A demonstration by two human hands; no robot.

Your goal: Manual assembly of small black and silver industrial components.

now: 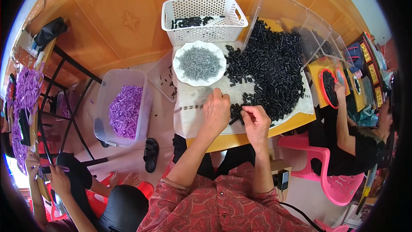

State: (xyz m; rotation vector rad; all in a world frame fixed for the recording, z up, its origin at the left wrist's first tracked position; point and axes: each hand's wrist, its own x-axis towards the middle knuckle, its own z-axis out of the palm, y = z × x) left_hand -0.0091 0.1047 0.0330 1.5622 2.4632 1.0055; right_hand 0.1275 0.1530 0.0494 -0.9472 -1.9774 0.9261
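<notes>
My left hand [216,111] is closed over the white cloth, its fingers bunched; whatever it may hold is hidden. To its right, my right hand [256,123] pinches at the near edge of a spread of small black tube-shaped pieces [277,66]. Its fingertips meet among the pieces, and what lies between them is too small to make out. Beyond my left hand stands a white scalloped plate [176,69] heaped with small grey translucent pieces [199,63]. The large black pile covers the right of the cloth [189,122].
A white perforated basket [206,34] with black pieces stands behind the plate. A clear bin [296,13] lies tipped behind the pile. On the floor at left, a clear tub [101,122] holds purple pieces [125,111]. Other people sit left and right, one by a pink chair [326,163].
</notes>
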